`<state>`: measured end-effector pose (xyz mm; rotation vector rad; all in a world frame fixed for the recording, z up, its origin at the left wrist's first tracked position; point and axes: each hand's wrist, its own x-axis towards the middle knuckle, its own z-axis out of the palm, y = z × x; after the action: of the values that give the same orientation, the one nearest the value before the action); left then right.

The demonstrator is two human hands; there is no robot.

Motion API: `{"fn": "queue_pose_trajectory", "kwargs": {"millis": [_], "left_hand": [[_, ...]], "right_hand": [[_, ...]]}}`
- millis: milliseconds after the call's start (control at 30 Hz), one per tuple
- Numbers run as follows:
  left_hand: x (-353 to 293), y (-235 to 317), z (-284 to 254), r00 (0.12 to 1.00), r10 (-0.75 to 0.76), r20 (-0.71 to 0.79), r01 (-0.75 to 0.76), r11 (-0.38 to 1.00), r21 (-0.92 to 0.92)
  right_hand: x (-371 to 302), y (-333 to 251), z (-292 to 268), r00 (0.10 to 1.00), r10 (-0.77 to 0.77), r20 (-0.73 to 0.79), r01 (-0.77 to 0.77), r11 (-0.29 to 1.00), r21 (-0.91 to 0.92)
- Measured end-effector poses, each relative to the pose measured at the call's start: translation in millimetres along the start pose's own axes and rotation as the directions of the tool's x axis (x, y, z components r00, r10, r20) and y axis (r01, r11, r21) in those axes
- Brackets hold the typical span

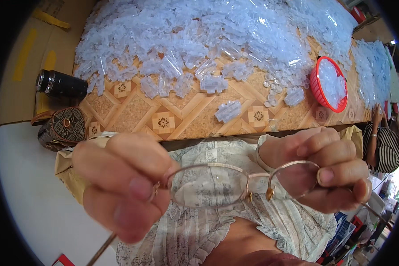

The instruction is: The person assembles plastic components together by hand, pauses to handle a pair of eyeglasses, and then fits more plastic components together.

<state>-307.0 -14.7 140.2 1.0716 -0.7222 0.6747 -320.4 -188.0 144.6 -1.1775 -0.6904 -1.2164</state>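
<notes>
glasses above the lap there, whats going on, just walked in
A person holds a pair of wire-rimmed eyeglasses in front of their lap, the left hand pinching one hinge end and the right hand gripping the other. Beyond them, a patterned table carries a broad heap of clear plastic pieces, with a red basket of similar pieces to the right. Another person in a striped top is at the far right.

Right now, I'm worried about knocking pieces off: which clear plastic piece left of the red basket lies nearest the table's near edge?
The lone clear plastic piece beyond the eyeglasses; the others left of the basket lie farther back.
</notes>
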Motion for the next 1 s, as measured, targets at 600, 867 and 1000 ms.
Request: {"fn": "queue_pose_trajectory", "kwargs": {"millis": [600,867,1000], "left_hand": [[11.0,28.4,-2.4,0.999,-0.043,0.002,0.043,0.996,-0.082],[20.5,23.8,-11.1,0.998,0.002,-0.056,-0.008,0.993,-0.120],[20.2,26.4,-12.5,0.994,0.045,-0.105,-0.059,0.989,-0.135]], "right_hand": [[21.8,-33.3,-58.5,0.998,-0.043,-0.038,0.037,0.989,-0.144],[17.8,-31.8,-62.4,0.997,-0.029,-0.073,0.019,0.991,-0.135],[23.6,-31.8,-66.8,0.997,-0.032,-0.069,0.024,0.993,-0.114]]}}
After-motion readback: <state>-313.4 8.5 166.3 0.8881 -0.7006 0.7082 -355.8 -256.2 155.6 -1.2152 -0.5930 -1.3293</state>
